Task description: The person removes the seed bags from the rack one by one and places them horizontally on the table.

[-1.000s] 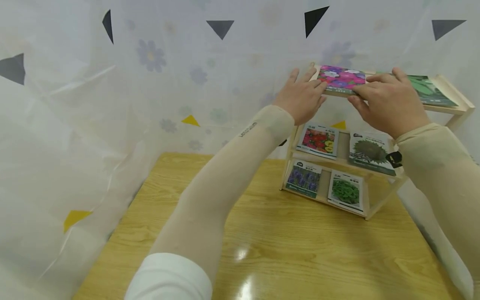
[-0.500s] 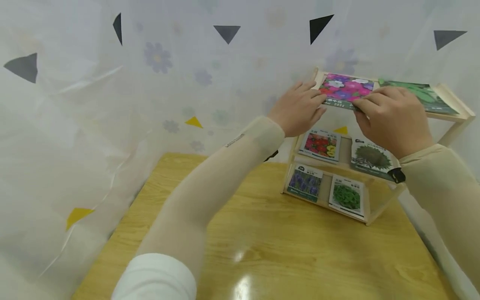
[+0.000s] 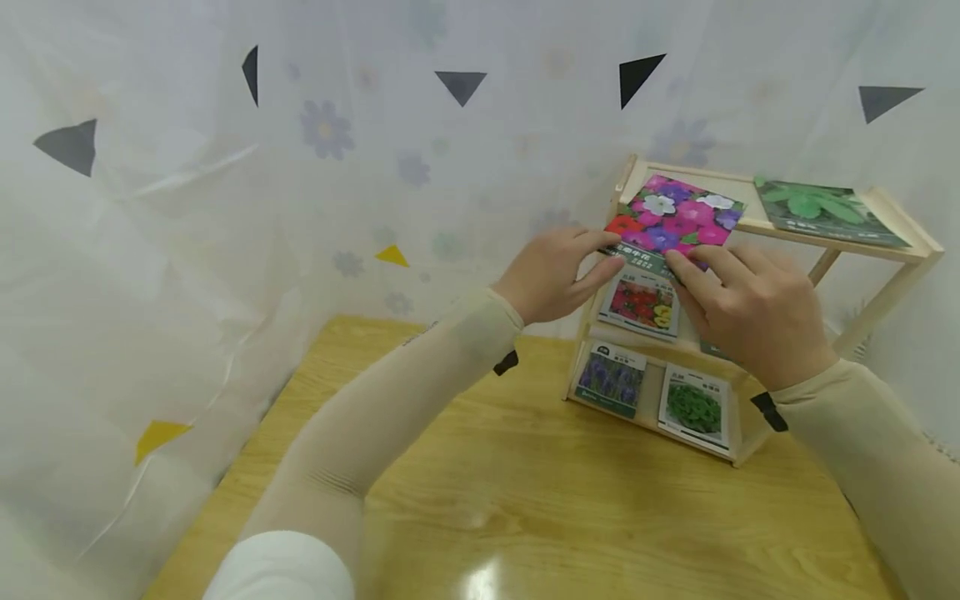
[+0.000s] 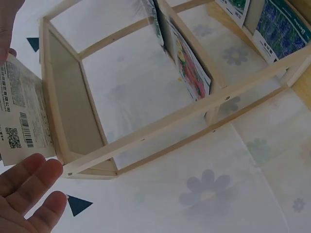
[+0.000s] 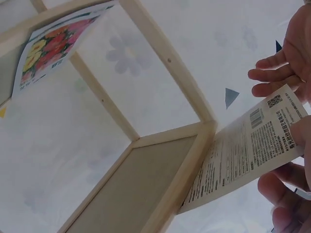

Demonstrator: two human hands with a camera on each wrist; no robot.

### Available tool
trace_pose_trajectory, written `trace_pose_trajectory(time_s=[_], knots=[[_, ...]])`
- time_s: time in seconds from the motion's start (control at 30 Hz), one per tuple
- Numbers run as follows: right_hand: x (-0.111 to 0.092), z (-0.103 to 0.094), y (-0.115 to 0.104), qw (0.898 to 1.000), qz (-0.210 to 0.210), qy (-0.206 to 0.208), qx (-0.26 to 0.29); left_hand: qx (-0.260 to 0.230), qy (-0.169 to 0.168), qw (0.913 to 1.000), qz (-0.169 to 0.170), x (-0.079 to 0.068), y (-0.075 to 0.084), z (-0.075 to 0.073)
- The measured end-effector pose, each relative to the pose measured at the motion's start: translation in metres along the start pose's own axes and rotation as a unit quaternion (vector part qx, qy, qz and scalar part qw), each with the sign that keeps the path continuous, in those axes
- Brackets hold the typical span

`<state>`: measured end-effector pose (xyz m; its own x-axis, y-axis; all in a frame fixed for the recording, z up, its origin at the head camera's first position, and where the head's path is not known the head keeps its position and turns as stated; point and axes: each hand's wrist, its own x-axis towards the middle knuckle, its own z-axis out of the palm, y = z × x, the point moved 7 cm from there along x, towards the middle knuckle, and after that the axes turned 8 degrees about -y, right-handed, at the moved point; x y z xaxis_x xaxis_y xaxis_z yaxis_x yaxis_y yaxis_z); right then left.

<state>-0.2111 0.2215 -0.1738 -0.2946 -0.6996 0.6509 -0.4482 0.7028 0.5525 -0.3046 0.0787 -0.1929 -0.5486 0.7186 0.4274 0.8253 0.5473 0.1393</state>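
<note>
A seed packet (image 3: 678,218) with pink, red, purple and white flowers slants out over the front edge of the rack's top shelf. My right hand (image 3: 765,312) pinches its near right edge, fingers on the face and thumb underneath. At the near left corner my left hand (image 3: 555,271) touches the packet with its fingers extended. In the left wrist view, the left fingers (image 4: 36,189) lie loosely beside the corner. The packet's printed back (image 5: 248,145), with a barcode, shows in the right wrist view, close against the shelf frame.
The wooden rack (image 3: 873,308) stands on a wood-grain table (image 3: 480,475). A green-leaf packet (image 3: 825,212) lies at the right of its top shelf. Below are a red-flower packet (image 3: 641,304), a lavender packet (image 3: 611,379) and a leafy-herb packet (image 3: 696,407). A patterned sheet hangs behind.
Both hands have come down and toward me, drawing the flower packet forward over the shelf's front edge and tilting it. The left hand has shifted left, and the view has tipped slightly upward.
</note>
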Motion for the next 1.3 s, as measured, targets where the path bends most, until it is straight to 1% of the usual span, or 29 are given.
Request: trace_pose_trajectory(time_s=[0.07,0.13,0.23,0.33,0.43,0.5,0.6,0.73,0.77,0.83,0.9,0.97,1.03,1.13,1.2,1.27,1.3], knots=[[-0.001,-0.004,-0.01,1.0,0.007,0.03,-0.006,-0.038,0.005,0.9992,0.001,-0.008,-0.001,0.001],[-0.004,-0.007,-0.021,0.998,0.013,0.055,-0.006,-0.063,0.016,0.9978,0.012,-0.016,-0.001,0.001],[-0.005,-0.012,-0.035,0.996,0.018,0.088,0.005,-0.082,0.041,0.9952,0.034,-0.029,-0.001,-0.003],[-0.005,-0.014,-0.049,0.994,0.015,0.109,0.015,-0.096,0.064,0.9921,0.05,-0.043,-0.002,-0.007],[-0.005,-0.015,-0.062,0.991,0.014,0.13,0.016,-0.124,0.065,0.9893,0.04,-0.057,-0.008,-0.006],[-0.005,-0.015,-0.072,0.99,0.011,0.138,0.017,-0.154,0.057,0.9862,0.023,-0.067,-0.013,-0.004],[-0.004,-0.012,-0.088,0.99,-0.003,0.139,0.024,-0.205,0.038,0.978,-0.013,-0.082,-0.023,0.004],[-0.003,-0.002,-0.109,0.99,-0.026,0.131,0.046,-0.258,0.011,0.9645,-0.056,-0.103,-0.036,0.014],[-0.003,0.001,-0.115,0.99,-0.031,0.126,0.05,-0.267,0.001,0.9612,-0.069,-0.11,-0.041,0.018],[-0.005,0.012,-0.129,0.991,-0.041,0.109,0.062,-0.29,-0.027,0.9514,-0.099,-0.126,-0.051,0.025],[-0.008,0.024,-0.146,0.992,-0.05,0.088,0.072,-0.314,-0.059,0.9381,-0.135,-0.144,-0.063,0.036],[-0.01,0.037,-0.165,0.993,-0.057,0.066,0.083,-0.338,-0.088,0.9215,-0.17,-0.165,-0.076,0.048],[-0.011,0.051,-0.184,0.992,-0.068,0.037,0.096,-0.357,-0.109,0.9059,-0.2,-0.188,-0.089,0.061],[-0.012,0.07,-0.213,0.99,-0.09,-0.013,0.11,-0.375,-0.124,0.8894,-0.229,-0.221,-0.106,0.075],[-0.014,0.083,-0.23,0.986,-0.105,-0.046,0.119,-0.381,-0.127,0.8817,-0.248,-0.242,-0.116,0.084],[-0.015,0.096,-0.245,0.982,-0.119,-0.067,0.128,-0.383,-0.125,0.8748,-0.269,-0.26,-0.125,0.089],[-0.016,0.103,-0.253,0.98,-0.124,-0.073,0.134,-0.386,-0.123,0.87,-0.282,-0.269,-0.13,0.092]])
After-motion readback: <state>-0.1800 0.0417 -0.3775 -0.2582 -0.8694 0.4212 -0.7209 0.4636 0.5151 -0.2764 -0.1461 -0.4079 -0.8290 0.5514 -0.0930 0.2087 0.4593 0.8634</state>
